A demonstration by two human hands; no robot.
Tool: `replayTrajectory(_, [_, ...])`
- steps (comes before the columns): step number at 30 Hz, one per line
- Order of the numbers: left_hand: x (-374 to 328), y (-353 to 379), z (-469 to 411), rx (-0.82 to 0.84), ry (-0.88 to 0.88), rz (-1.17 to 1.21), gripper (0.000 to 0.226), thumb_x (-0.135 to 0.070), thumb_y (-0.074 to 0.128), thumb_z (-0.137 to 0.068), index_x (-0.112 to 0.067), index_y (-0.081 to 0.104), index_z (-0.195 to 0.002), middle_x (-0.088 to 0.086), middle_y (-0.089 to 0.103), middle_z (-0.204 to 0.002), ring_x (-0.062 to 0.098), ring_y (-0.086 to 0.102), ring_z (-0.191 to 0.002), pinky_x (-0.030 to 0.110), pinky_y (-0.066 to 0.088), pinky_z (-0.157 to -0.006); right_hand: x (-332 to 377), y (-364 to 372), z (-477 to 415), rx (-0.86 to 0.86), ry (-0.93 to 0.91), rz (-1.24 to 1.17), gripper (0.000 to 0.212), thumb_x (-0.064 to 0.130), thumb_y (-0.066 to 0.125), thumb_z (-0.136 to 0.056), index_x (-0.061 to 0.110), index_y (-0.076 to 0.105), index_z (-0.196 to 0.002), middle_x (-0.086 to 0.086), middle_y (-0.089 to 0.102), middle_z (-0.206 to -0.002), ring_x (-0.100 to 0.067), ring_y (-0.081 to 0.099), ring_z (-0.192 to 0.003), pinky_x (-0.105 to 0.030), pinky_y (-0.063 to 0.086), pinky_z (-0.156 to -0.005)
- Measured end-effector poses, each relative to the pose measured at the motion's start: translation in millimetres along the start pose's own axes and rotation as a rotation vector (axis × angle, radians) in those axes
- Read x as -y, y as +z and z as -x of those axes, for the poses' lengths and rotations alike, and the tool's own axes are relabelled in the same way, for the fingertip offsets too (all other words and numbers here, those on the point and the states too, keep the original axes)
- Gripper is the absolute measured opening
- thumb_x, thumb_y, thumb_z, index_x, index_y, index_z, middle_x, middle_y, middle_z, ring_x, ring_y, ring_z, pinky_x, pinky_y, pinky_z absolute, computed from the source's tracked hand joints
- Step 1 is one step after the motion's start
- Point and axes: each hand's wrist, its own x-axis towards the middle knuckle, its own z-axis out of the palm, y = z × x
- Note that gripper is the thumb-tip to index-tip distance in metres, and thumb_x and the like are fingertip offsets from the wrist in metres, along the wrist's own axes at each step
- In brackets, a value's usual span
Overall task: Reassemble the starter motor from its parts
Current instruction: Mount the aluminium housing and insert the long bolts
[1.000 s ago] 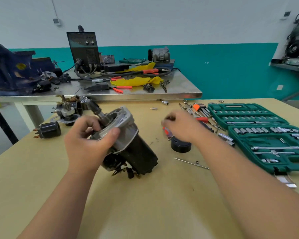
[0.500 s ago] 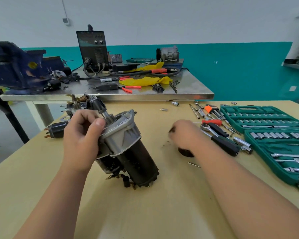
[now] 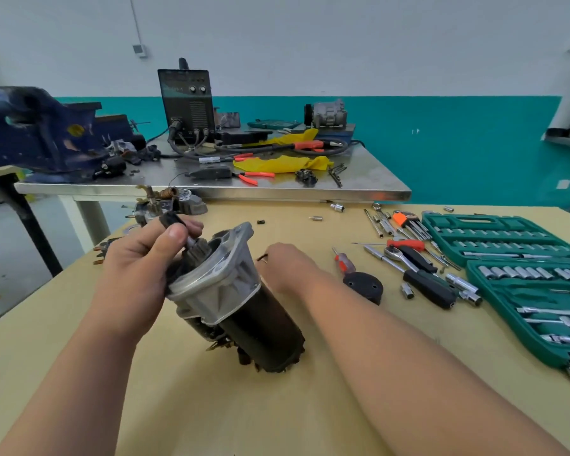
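The starter motor stands tilted on the tan table, black body down, grey aluminium nose housing up. My left hand grips its upper end around the pinion shaft, thumb pressed on a black part at the tip. My right hand is just right of the housing, fingers pinched on a small dark part. A black round end cap lies to the right of that hand. More motor parts, one with a copper coil, sit behind my left hand.
A green socket set case lies open at the right, with a ratchet, screwdrivers, hex keys and loose sockets beside it. Behind stands a steel bench with a blue vise, a welder box, yellow cloth and pliers.
My right hand has left the end cap, which is now uncovered, and moved left to the housing holding a small dark part. The motor stands more upright in my left hand.
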Motion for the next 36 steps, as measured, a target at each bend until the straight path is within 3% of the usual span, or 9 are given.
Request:
replayTrajectory(4, [2.8,-16.6,5.5,0.015,0.002,0.083,0.023,-0.033,0.056,-0.092,-0.022,0.074,-0.081,-0.004,0.067,-0.100,0.016,0.065,-0.094,0.030,0.056,-0.083,15.7,19.6,-15.9,0.039,-0.022,0.090,0.024,0.037,0.044,-0.097,0.015,0.049,-0.092,-0.002,0.053,-0.088,-0.025,0.052,-0.079,-0.033,0.040,-0.068])
replayTrajectory(9, [-4.8,-21.9,0.2,0.079,-0.049,0.031,0.025,-0.028,0.053,-0.093,-0.023,0.075,-0.081,-0.007,0.070,-0.098,0.012,0.068,-0.092,0.023,0.055,-0.076,29.6,26.1,-24.7,0.056,-0.031,0.192,0.006,0.009,0.045,-0.093,0.012,0.049,-0.090,-0.005,0.052,-0.087,-0.027,0.054,-0.081,-0.032,0.041,-0.068])
replayTrajectory(15, [-28.5,11.5,-7.4,0.135,-0.047,-0.124,0.029,-0.049,0.057,-0.078,-0.026,0.074,-0.085,0.001,0.069,-0.095,0.034,0.065,-0.099,0.059,0.048,-0.095,3.8,6.5,-10.9,0.100,-0.107,0.372,0.009,0.007,0.045,-0.091,0.011,0.053,-0.092,-0.011,0.059,-0.098,-0.027,0.059,-0.089,-0.034,0.051,-0.080])
replayTrajectory(20, [-48.3,41.7,-3.6,0.191,0.066,-0.242,0.024,-0.033,0.056,-0.089,-0.017,0.072,-0.081,0.005,0.066,-0.096,0.025,0.066,-0.094,0.056,0.049,-0.090,-18.3,-18.1,23.0,0.173,-0.047,0.484,0.023,0.011,0.047,-0.094,0.008,0.059,-0.114,-0.010,0.061,-0.113,-0.027,0.060,-0.101,-0.034,0.048,-0.086])
replayTrajectory(23, [-58.8,55.9,5.1,0.215,0.140,-0.304,0.020,-0.023,0.058,-0.094,-0.016,0.072,-0.080,-0.005,0.065,-0.093,0.011,0.063,-0.090,0.048,0.051,-0.086,-20.9,-42.9,50.2,0.043,-0.021,0.273,0.016,0.013,0.047,-0.092,0.014,0.063,-0.098,-0.005,0.064,-0.101,-0.024,0.061,-0.094,-0.033,0.046,-0.083])
replayTrajectory(27, [-76.0,75.2,19.5,0.365,0.251,-0.375,0.023,-0.032,0.056,-0.087,-0.017,0.073,-0.086,-0.017,0.062,-0.097,0.005,0.062,-0.091,0.033,0.055,-0.077,-22.7,-95.9,116.4,-0.677,-0.096,-0.588,0.005,0.028,0.062,-0.080,0.030,0.067,-0.080,0.012,0.063,-0.068,-0.004,0.057,-0.059,-0.023,0.042,-0.052])
replayTrajectory(30, [-84.0,87.0,28.0,0.460,0.316,-0.401,0.026,-0.033,0.056,-0.088,-0.014,0.073,-0.091,-0.016,0.061,-0.098,0.008,0.062,-0.094,0.028,0.054,-0.076,-11.8,-110.1,166.3,-0.743,-0.356,-1.008,0.012,0.035,0.062,-0.072,0.035,0.070,-0.081,0.009,0.057,-0.055,-0.004,0.043,-0.039,-0.019,0.034,-0.040])
replayTrajectory(34, [-90.4,92.9,35.6,0.502,0.325,-0.417,0.027,-0.035,0.057,-0.089,-0.014,0.073,-0.093,-0.015,0.063,-0.098,0.007,0.063,-0.093,0.028,0.053,-0.078,7.1,-96.8,198.5,-0.697,-0.547,-0.688,0.014,0.032,0.063,-0.077,0.044,0.067,-0.083,0.014,0.064,-0.069,-0.001,0.054,-0.052,-0.013,0.042,-0.045])
replayTrajectory(36, [-93.6,92.2,39.3,0.517,0.311,-0.417,0.024,-0.038,0.056,-0.091,-0.020,0.072,-0.092,-0.012,0.063,-0.098,0.004,0.062,-0.091,0.021,0.051,-0.076,10.6,-94.1,205.9,-0.693,-0.548,-0.593,0.017,0.030,0.064,-0.078,0.046,0.064,-0.081,0.010,0.063,-0.069,-0.007,0.053,-0.053,-0.022,0.045,-0.044])
